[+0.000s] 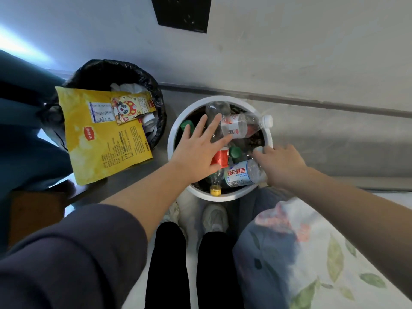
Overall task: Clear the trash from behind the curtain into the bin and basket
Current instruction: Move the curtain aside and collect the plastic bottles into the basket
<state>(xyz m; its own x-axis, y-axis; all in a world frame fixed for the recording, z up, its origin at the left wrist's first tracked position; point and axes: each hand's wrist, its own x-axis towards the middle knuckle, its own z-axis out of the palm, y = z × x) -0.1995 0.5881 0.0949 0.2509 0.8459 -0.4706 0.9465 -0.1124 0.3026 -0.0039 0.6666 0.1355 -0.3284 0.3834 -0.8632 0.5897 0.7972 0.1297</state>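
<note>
A black-bagged bin [142, 79] at far left holds white paper, with a yellow snack bag [100, 139] and a panda wrapper [131, 109] draped over its rim, while the round white basket [171, 139] to its right is heaped with clear bottles, among them a white-capped bottle [245, 126] and a blue-labelled bottle [240, 175].

Red container [220, 157] (half beneath left hand [196, 148])

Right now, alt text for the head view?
A person's left hand spreads open over plastic bottles filling a white round basket, while the right hand touches a blue-labelled water bottle at its rim. Beside it, a black-lined bin holds a big yellow snack bag.
</note>
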